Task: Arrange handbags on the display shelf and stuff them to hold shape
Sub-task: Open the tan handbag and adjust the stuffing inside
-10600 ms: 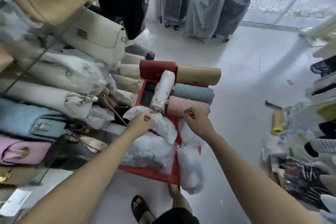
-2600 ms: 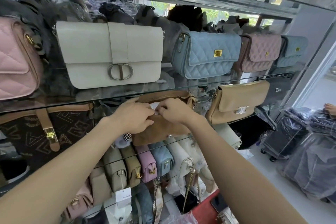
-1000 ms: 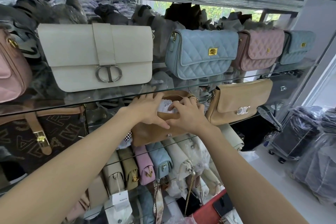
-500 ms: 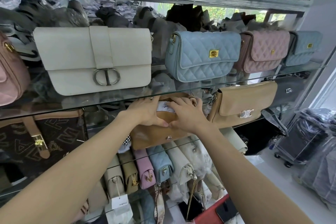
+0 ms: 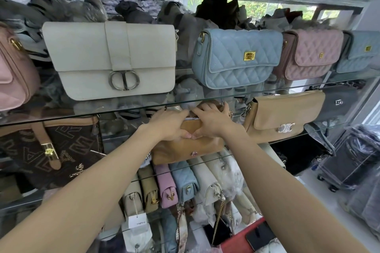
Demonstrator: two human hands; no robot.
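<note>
You're stuffing the tan handbag [image 5: 185, 146] at mid-frame; left hand [image 5: 170, 127] and right hand [image 5: 207, 123] grip its open top, fingers curled over it. Next, close the flap.

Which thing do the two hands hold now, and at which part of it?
Both the left hand and right hand grip the tan handbag at its open top edge.
</note>
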